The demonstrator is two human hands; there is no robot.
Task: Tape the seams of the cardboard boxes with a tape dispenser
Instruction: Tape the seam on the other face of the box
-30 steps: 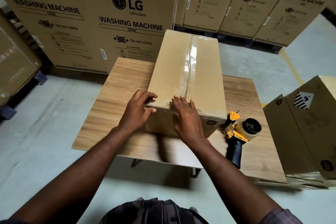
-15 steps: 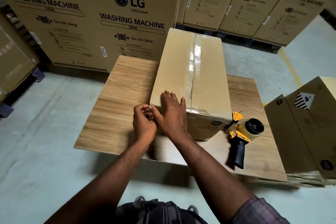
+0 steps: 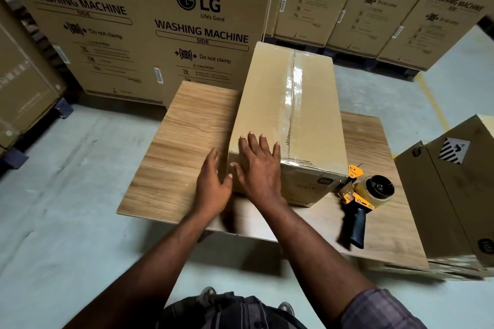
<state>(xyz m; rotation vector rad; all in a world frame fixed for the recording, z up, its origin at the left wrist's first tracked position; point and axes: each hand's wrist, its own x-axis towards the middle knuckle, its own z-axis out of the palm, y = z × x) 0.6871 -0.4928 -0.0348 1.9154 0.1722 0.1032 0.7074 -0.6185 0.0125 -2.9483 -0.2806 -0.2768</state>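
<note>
A long cardboard box (image 3: pixel 267 104), its top seam covered by clear tape (image 3: pixel 294 93), is laid lengthwise on the wooden worktop (image 3: pixel 181 147), with bare wood left free along its left side. The right hand (image 3: pixel 259 168) is spread flat on the box's near left corner; the left hand (image 3: pixel 212 187) is held open just beside that corner, contact unclear. The tape dispenser (image 3: pixel 366 195) is laid by the box's near right corner. Behind, stacked cartons (image 3: pixel 133 35) are printed "LG Life's Good", "WASHING MACHINE SIDE", "Do not clamp".
</note>
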